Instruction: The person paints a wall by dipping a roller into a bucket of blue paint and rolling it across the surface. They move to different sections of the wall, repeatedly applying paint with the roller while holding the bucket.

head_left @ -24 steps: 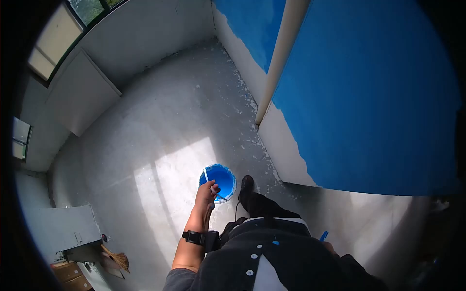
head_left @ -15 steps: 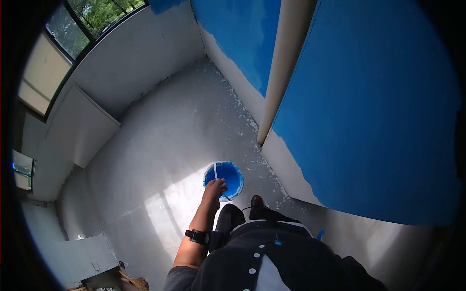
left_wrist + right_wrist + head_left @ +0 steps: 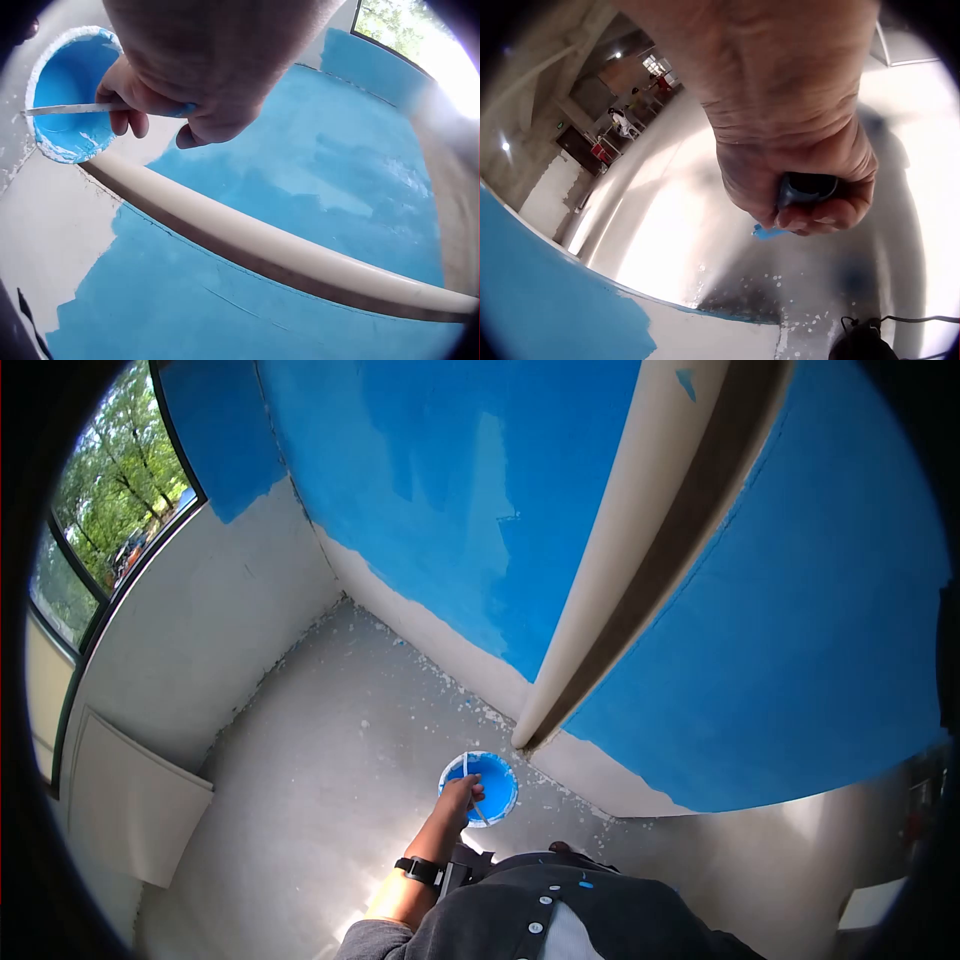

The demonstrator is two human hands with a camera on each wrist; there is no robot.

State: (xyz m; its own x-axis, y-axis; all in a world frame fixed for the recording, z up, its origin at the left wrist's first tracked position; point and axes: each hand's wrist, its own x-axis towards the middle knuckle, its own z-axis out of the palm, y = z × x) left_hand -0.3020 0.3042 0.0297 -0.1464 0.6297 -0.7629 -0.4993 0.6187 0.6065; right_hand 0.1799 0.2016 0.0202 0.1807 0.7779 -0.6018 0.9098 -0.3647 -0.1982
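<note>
In the head view my left hand [image 3: 458, 798] grips the pale strap-like handle of a bucket [image 3: 508, 784] with blue paint on its inside. The left wrist view shows this handle [image 3: 71, 109] running across the bucket's mouth into my curled fingers, with white and blue paint crusted on the rim. My right hand [image 3: 795, 161], outside the head view, appears in the right wrist view curled round a dark handle [image 3: 786, 193] with a hollow round end. A bright blue piece [image 3: 766, 232] sticks out below those fingers; the rest of the tool is hidden.
A beige pipe [image 3: 610, 540] rises along the blue-painted wall [image 3: 440, 490], whose lower edge is pale. White paint spots dot the grey floor [image 3: 330, 760]. A white board [image 3: 135, 800] leans at left beneath a window [image 3: 120, 480]. People [image 3: 622, 120] are far off.
The head view has swung toward the pipe and window. My left hand and the bucket now appear nearer the pipe's foot. The blue piece at my right side has left the head view.
</note>
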